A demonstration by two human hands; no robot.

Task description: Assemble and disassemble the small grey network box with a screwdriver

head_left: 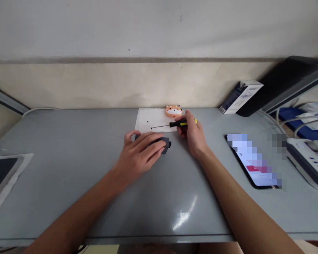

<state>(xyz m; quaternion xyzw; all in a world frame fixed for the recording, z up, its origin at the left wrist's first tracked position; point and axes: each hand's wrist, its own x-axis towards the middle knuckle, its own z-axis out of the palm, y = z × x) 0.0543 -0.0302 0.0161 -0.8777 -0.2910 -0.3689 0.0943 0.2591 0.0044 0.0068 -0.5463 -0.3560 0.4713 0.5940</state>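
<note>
Under left hand (137, 153), dark block (165, 150) (half-hidden)

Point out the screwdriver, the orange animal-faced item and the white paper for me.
Screwdriver (175, 124), head view: on its black handle.
Orange animal-faced item (174, 111), head view: middle of its face.
White paper (157, 116), head view: on a bare part of the sheet.

The screwdriver (174, 124) has a smooth plastic handle (181, 122) and a thin metal shaft (160, 126), the paper sheet (156, 118) looks matt, the desktop (69, 141) smooth and glossy, and the half-covered dark block (167, 140) is probably matt plastic.
</note>
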